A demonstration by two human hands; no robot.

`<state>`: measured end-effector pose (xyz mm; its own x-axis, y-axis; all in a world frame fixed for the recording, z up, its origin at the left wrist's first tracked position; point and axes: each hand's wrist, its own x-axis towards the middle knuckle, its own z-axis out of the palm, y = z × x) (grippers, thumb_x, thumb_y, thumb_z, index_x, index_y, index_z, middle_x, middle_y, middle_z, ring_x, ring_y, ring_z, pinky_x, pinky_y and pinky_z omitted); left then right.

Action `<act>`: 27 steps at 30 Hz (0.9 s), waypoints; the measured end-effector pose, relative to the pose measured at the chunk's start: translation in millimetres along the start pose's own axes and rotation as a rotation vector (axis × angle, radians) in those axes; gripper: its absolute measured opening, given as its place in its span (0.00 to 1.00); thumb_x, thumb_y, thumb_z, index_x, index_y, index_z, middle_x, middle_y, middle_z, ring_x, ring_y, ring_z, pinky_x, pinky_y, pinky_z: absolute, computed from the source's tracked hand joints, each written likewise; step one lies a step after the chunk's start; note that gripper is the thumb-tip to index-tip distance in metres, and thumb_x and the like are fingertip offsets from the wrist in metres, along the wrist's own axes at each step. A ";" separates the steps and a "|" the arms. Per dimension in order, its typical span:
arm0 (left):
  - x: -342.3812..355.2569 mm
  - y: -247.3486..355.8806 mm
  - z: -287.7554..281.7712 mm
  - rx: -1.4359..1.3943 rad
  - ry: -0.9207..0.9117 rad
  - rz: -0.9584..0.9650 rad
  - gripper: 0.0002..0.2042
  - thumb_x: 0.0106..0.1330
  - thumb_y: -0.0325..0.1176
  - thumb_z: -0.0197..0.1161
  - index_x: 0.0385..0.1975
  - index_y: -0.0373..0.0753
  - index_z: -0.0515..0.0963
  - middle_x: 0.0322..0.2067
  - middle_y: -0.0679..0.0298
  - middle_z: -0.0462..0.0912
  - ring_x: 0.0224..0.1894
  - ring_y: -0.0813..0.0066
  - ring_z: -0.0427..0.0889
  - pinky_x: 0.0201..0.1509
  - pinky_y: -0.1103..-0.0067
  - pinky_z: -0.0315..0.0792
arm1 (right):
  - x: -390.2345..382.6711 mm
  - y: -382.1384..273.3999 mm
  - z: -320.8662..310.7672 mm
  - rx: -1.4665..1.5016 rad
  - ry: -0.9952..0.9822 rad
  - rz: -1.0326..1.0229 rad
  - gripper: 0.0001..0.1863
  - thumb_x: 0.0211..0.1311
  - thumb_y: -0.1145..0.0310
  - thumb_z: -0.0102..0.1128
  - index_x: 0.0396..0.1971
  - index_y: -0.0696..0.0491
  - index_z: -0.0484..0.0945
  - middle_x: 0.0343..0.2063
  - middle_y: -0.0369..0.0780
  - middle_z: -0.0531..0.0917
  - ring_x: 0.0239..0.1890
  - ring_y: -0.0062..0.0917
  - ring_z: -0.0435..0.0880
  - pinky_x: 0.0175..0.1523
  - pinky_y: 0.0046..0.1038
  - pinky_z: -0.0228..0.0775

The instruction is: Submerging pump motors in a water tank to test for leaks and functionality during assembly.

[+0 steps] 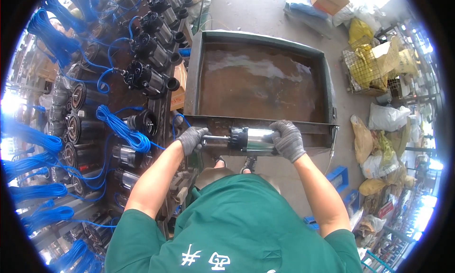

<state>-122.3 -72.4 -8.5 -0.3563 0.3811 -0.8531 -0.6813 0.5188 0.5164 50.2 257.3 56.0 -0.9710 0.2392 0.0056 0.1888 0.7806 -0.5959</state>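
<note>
A pump with a shiny silver cylindrical body (259,139) and a black ribbed end lies level in front of me, along the near edge of a metal water tank (191,90). My right hand (288,139), in a dark grey glove, grips the silver body at its right end. My left hand (192,140), gloved likewise, is closed around a thin metal rod (216,137) that reaches the pump's black end. Whether the rod is a tool or part of the pump, I cannot tell. Brownish water (260,93) fills the tank.
On the left a bench carries several black-and-silver pumps (148,79), motor bodies (78,128) and coiled blue cables (124,130). Beside the tank stands a cardboard box (179,86). To the right are a wire basket (364,67), sacks (388,116) and a blue crate (337,179).
</note>
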 end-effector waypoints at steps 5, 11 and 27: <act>-19.1 -20.8 -3.8 0.708 0.270 0.935 0.18 0.75 0.40 0.70 0.57 0.37 0.82 0.45 0.57 0.87 0.48 0.63 0.87 0.55 0.69 0.81 | -1.8 3.3 5.0 0.091 0.041 0.014 0.09 0.61 0.73 0.66 0.40 0.56 0.87 0.39 0.48 0.88 0.46 0.44 0.87 0.57 0.43 0.80; -20.6 -12.4 -25.5 0.970 0.105 1.062 0.18 0.71 0.42 0.74 0.53 0.37 0.85 0.41 0.56 0.88 0.46 0.56 0.89 0.55 0.67 0.82 | -0.8 4.5 5.5 0.046 0.037 0.021 0.08 0.62 0.72 0.66 0.40 0.56 0.87 0.40 0.48 0.88 0.46 0.45 0.87 0.56 0.43 0.80; -17.0 -23.1 -13.3 0.782 0.214 0.968 0.17 0.77 0.40 0.69 0.59 0.39 0.81 0.46 0.56 0.89 0.50 0.54 0.89 0.61 0.67 0.81 | -0.1 3.2 5.0 0.067 0.053 0.044 0.08 0.63 0.74 0.63 0.39 0.55 0.87 0.39 0.47 0.88 0.45 0.45 0.87 0.55 0.43 0.81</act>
<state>-109.0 -101.1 -6.9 -0.6428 0.7638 -0.0592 0.4489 0.4382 0.7788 50.2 256.8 50.1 -0.9525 0.3039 0.0201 0.2187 0.7287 -0.6490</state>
